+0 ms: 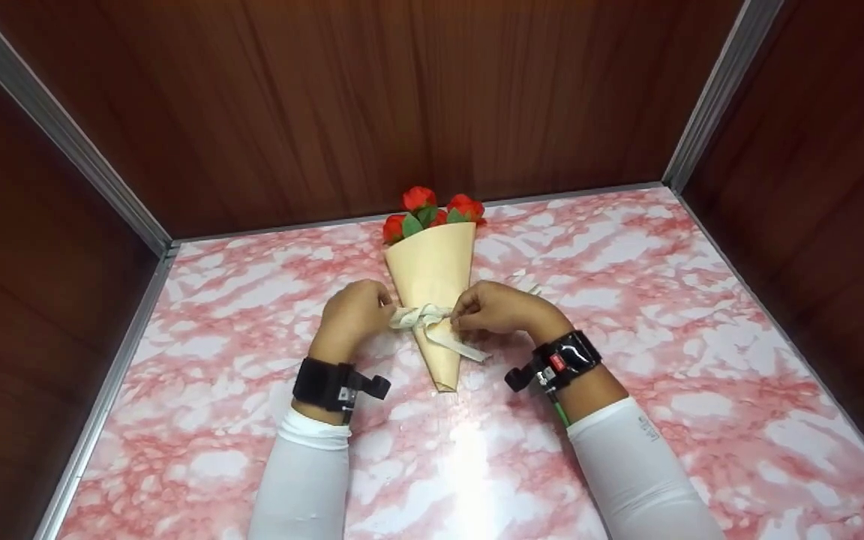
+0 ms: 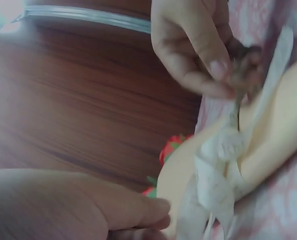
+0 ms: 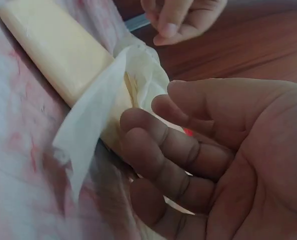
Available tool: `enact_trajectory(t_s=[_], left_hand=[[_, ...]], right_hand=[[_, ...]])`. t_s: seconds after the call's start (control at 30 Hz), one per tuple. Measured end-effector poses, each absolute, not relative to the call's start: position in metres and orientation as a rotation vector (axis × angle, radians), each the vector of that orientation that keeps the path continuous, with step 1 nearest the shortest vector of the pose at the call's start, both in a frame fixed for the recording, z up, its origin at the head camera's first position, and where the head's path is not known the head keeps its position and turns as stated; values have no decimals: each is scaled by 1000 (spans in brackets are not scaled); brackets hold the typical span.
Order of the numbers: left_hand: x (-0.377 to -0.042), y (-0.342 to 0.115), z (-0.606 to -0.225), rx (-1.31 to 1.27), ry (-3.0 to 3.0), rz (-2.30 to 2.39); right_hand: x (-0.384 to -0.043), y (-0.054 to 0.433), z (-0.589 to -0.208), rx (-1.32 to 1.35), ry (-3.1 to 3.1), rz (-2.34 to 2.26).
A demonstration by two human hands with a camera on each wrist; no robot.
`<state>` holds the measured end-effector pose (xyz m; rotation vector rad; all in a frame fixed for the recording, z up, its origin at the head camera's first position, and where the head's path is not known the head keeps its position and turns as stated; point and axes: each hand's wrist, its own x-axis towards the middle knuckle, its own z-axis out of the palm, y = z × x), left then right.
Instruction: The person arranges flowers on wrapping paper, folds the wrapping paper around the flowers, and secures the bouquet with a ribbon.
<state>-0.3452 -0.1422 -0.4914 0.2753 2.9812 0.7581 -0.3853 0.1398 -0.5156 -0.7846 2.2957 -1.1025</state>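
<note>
A bouquet of red flowers (image 1: 419, 199) with green leaves lies on the table in a cream paper wrapper (image 1: 432, 262) rolled to a narrow cone. Around its lower part a pale ribbon (image 1: 429, 313) is knotted and looped, one loose tail slanting to the right. On the left side, my left hand (image 1: 357, 311) pinches a loop of it, though the contact is partly hidden. Right of the knot, my right hand (image 1: 498, 307) holds another part between thumb and forefinger. In the right wrist view the other fingers (image 3: 148, 155) are loosely bent beside the ribbon tail (image 3: 88, 122).
The table (image 1: 702, 405) has a pink and white marbled top. Dark wood panels (image 1: 402, 105) with metal edging stand at the back and both sides. Small pale scraps (image 1: 526, 281) lie beyond my right hand. Each wrist wears a black strap (image 1: 567, 362).
</note>
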Motion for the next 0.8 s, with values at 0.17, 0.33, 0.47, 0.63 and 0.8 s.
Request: enact_trajectory(t_s=[0.17,0.33,0.47,0.63,0.8], left_hand=[[-349,-139,-502,216,3045,690],[-350,-127,-513,312,3073,672],[-350,-122,-517,379,3136,618],[-351,-123,-518,395,3205,533],[-351,-131,-511,335,3236,495]], right_hand=[[-377,135,-513,-782,2380,-896],[-368,123,-512,-808,2480,-696],[-366,119,-511,-863,2532,-587],[-368,128,-507,-851,2508,-573],[-372,144,-503,-774,2474,-629]])
